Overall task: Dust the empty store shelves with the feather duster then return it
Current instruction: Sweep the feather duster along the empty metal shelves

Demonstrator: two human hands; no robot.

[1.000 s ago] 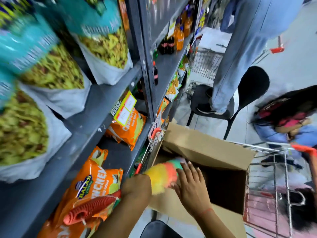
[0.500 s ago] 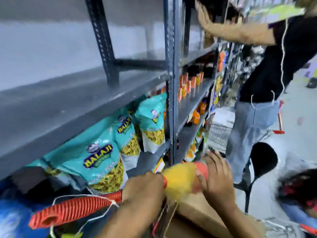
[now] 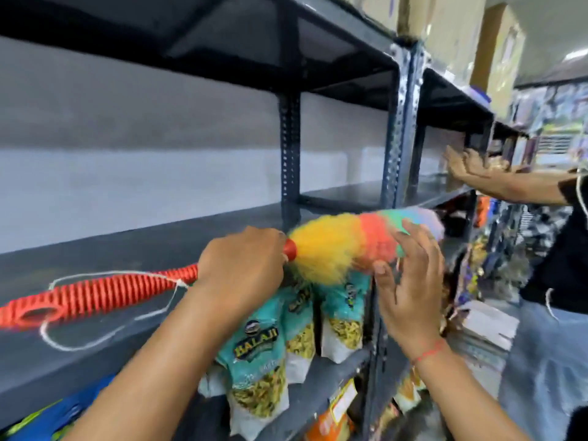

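The left hand has its fingers wrapped around the duster, over the near edge of the empty shelf. The right hand touches its fluff, fingers spread. Teal bags below read "BALAJI"; smaller print is blurred. The handle's left end is cut off.

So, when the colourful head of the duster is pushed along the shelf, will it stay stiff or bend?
The duster head will probably yield: its fluffy fibres look soft where the right hand cups them. The ribbed orange handle, gripped by the left hand, looks rigid. It likely weighs little.
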